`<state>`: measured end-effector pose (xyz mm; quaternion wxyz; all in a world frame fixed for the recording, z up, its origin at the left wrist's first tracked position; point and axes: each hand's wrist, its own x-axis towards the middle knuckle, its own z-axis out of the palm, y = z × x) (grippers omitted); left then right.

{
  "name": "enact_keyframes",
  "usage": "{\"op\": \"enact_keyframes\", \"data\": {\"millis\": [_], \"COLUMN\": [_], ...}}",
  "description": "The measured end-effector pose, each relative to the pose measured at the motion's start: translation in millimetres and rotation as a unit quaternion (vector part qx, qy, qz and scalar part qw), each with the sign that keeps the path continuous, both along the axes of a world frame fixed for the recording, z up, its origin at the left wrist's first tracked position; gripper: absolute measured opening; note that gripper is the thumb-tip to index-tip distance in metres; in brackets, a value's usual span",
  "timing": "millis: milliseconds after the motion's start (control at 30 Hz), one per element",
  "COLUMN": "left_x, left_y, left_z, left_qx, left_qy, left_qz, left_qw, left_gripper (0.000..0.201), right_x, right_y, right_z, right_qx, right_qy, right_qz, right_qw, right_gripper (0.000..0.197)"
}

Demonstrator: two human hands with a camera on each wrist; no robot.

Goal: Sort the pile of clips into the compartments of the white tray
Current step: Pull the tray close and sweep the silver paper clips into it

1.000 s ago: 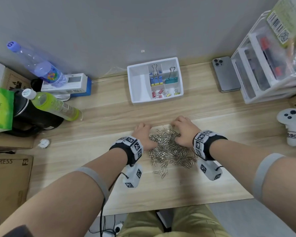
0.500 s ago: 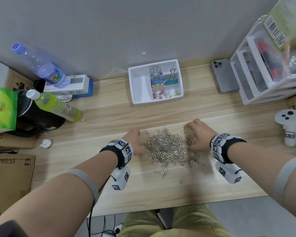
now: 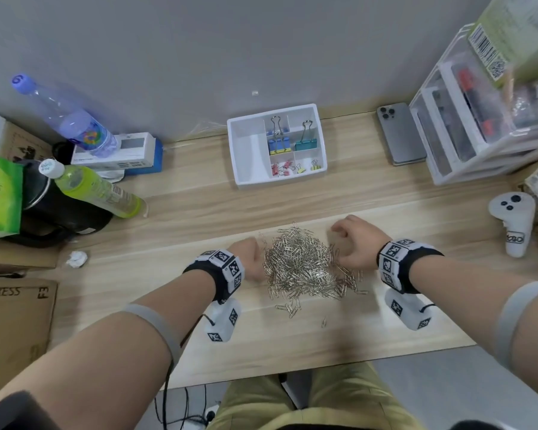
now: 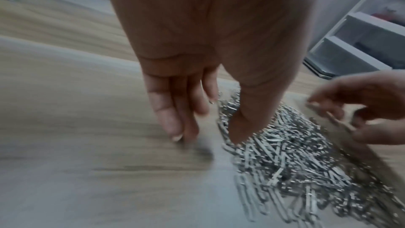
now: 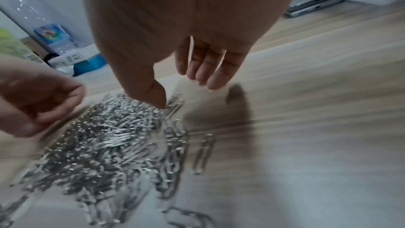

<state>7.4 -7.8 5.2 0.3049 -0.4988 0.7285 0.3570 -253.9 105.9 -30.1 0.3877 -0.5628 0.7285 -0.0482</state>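
A pile of silver paper clips (image 3: pixel 305 265) lies mid-desk, with a few strays toward the front edge. My left hand (image 3: pixel 250 259) rests at the pile's left edge. In the left wrist view this left hand (image 4: pixel 206 127) has fingers hanging loosely onto the wood and its thumb in the clips (image 4: pixel 295 153). My right hand (image 3: pixel 354 240) sits at the right edge. The right wrist view shows my right hand (image 5: pixel 186 93) with relaxed fingers holding nothing and its thumb tip on the clips (image 5: pixel 105 136). The white tray (image 3: pixel 249 150) stands behind the pile, with binder clips in its right compartments.
A phone (image 3: pixel 399 135) and a clear drawer unit (image 3: pixel 466 141) stand at the back right. A white controller (image 3: pixel 514 221) lies at the right. Bottles (image 3: pixel 97 187), a black kettle (image 3: pixel 53 212) and a crumpled paper ball (image 3: pixel 76 259) crowd the left.
Both hands have drawn off the top of the pile to its two sides. The clips now lie spread wider, with a few loose ones toward the front.
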Motion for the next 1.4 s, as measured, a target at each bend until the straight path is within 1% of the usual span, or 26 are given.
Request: {"op": "enact_keyframes", "data": {"millis": [33,67,100,133,200,233,267,333,467,600,633,700,800,867,933,967,1033,1167,1300,1367,1400], "left_x": [4.9,9.7,13.2,14.6,10.7,6.2,1.7,-5.4,-13.2,-12.6,-11.4,-8.0,-5.5,-5.7,-6.5,-7.5,-9.5,-12.8,-10.2,-4.6,-1.4], "left_y": [-1.2,-2.2,-2.3,-0.5,6.8,11.9,17.0,27.6,34.4,27.9,25.9,24.7,31.5,39.0,44.8,45.8,44.7,34.6,21.8,13.6,8.4], "left_z": [1.8,2.7,3.2,3.5,4.3,3.6,2.3,-4.3,-15.7,-20.1,-19.3,-16.2,-14.1,-19.9,-26.3,-28.6,-30.0,-21.9,-8.6,0.7,4.0], "left_qx": [0.017,0.042,0.072,0.106,0.176,0.206,0.228,0.25,0.26,0.241,0.244,0.288,0.355,0.368,0.373,0.375,0.374,0.348,0.351,0.327,0.296], "left_qy": [-0.026,-0.053,-0.074,-0.084,-0.076,-0.068,-0.062,-0.051,0.0,0.056,0.059,0.046,0.011,0.001,0.004,0.011,0.042,0.099,0.119,0.125,0.128], "left_qz": [-0.012,-0.031,-0.049,-0.061,-0.065,-0.065,-0.067,-0.065,-0.023,0.022,0.025,0.035,0.015,0.002,0.008,0.016,0.041,0.09,0.143,0.152,0.151], "left_qw": [0.999,0.997,0.993,0.989,0.979,0.974,0.969,0.965,0.965,0.969,0.968,0.956,0.935,0.93,0.928,0.927,0.925,0.928,0.918,0.924,0.935], "left_gripper": [0.025,0.024,0.027,0.029,0.026,0.025,0.025,0.026,0.024,0.026,0.026,0.027,0.031,0.032,0.033,0.035,0.037,0.027,0.034,0.029,0.024], "right_x": [-6.3,-10.0,-12.0,-10.9,-1.2,4.1,9.7,21.4,34.8,38.2,39.3,45.2,62.6,75.6,87.4,91.8,96.5,94.4,74.3,58.5,50.5], "right_y": [4.7,9.4,13.5,17.3,24.1,26.3,27.3,26.1,16.2,11.8,12.2,13.7,17.0,18.4,18.9,18.8,16.4,3.7,-6.2,-8.0,-7.8], "right_z": [3.1,7.5,10.0,11.7,11.1,9.9,9.1,6.7,5.4,8.4,10.6,13.3,13.2,10.2,4.7,3.3,0.1,4.1,16.3,21.3,24.4], "right_qx": [0.019,0.051,0.098,0.159,0.275,0.31,0.327,0.333,0.299,0.269,0.274,0.311,0.388,0.414,0.424,0.422,0.394,0.323,0.258,0.226,0.208], "right_qy": [0.018,0.029,0.015,-0.02,-0.101,-0.123,-0.133,-0.154,-0.197,-0.223,-0.229,-0.242,-0.252,-0.263,-0.276,-0.281,-0.288,-0.304,-0.298,-0.275,-0.256], "right_qz": [-0.007,-0.012,-0.024,-0.044,-0.079,-0.089,-0.096,-0.118,-0.171,-0.199,-0.201,-0.191,-0.139,-0.122,-0.12,-0.123,-0.141,-0.167,-0.187,-0.197,-0.198], "right_qw": [1.0,0.998,0.995,0.986,0.953,0.938,0.931,0.923,0.918,0.916,0.912,0.899,0.875,0.863,0.854,0.853,0.861,0.881,0.9,0.913,0.923], "right_gripper": [0.06,0.045,0.035,0.031,0.034,0.039,0.045,0.05,0.036,0.035,0.034,0.033,0.036,0.036,0.033,0.031,0.03,0.032,0.03,0.023,0.018]}}
